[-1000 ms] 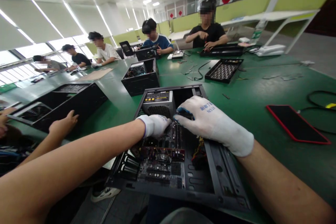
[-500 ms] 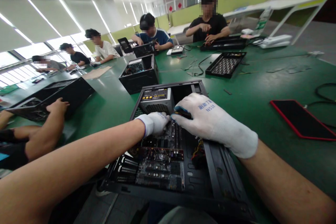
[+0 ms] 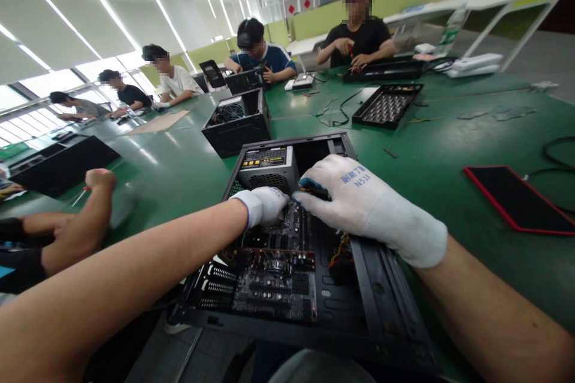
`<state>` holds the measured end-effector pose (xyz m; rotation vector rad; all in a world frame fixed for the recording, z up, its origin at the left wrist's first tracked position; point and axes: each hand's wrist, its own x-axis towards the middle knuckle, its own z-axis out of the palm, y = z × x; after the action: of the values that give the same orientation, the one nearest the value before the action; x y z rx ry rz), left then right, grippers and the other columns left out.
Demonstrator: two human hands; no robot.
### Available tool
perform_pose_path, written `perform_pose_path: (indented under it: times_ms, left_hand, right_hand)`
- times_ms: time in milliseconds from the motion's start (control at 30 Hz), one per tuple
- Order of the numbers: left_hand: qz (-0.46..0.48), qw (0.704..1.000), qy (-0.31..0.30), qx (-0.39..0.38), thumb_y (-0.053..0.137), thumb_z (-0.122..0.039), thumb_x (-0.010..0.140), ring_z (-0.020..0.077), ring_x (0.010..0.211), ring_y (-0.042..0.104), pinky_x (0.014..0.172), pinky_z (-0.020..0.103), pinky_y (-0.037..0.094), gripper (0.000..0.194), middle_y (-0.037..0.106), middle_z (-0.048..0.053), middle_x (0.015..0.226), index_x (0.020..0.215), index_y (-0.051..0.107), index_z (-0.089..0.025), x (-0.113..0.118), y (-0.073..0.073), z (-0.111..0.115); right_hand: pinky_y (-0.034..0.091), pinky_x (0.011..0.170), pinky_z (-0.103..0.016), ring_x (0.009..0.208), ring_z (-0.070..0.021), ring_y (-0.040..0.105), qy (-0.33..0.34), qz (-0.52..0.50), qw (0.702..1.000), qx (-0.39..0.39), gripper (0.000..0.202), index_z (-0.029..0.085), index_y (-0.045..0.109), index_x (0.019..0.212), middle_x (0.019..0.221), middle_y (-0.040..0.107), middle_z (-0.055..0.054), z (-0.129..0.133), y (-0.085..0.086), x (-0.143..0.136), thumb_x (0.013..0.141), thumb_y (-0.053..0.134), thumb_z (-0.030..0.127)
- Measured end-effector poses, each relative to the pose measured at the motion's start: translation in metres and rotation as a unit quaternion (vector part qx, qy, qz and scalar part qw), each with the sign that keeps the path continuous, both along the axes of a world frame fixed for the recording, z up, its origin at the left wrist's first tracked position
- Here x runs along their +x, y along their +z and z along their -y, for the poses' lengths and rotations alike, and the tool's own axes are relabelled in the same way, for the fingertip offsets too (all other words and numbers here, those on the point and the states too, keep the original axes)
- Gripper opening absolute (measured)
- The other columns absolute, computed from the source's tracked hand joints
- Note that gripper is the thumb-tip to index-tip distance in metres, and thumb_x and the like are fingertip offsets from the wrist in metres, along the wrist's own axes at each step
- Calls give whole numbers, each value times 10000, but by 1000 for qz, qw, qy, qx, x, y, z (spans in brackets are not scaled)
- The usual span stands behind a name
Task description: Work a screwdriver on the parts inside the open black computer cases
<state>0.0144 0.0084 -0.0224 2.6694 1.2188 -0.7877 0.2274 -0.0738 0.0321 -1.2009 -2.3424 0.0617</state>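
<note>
An open black computer case (image 3: 381, 287) lies in front of me, with a motherboard (image 3: 274, 293) inside. A power supply (image 3: 267, 170) with a black and yellow label sits at its far end. My left hand (image 3: 267, 204), in a white glove, reaches over the board just below the power supply. Its fingers are drawn together, and their tips are partly hidden. My right hand (image 3: 341, 191), gloved in white with a blue palm side, is curled close beside it. Something dark shows between its thumb and fingers, too covered to name. Yellow and red wires (image 3: 340, 254) lie lower in the case.
Another open case (image 3: 238, 122) stands beyond mine on the green table (image 3: 193, 167). A black panel (image 3: 389, 106) and loose cables lie farther back. To the right is a red-edged black tablet-like slab (image 3: 521, 199). Several people work around; one person's forearm (image 3: 96, 209) is at left.
My hands stay almost in place over the board. At left, the neighbour's hand has come away from the dark case there, which now lies farther off.
</note>
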Motion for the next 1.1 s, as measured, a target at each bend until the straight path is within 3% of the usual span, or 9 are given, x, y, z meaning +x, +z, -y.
perform_pose_path:
  times_ms: [867,1100]
  left_hand:
    - [0,1000,-3,1,775,-322,853,290,1208,713,1083,344,531,372,774,124,1263,1200,756,-187,-2,-3,-2]
    - [-9,1000,-2,-1,771,-333,865,314,1204,717,1084,371,539,405,762,157,1286,1228,744,-155,-1,-3,-2]
  right_hand:
    - [474,924,-388,1021,-289,656,-2,13,1000,-16,387,146,764,1074,1071,763,-138,1,2,-2,1028,593,490]
    - [468,898,-380,1000,-283,655,-1,16,1000,-6,383,153,758,1068,1055,760,-131,0,2,-1,1030,591,495]
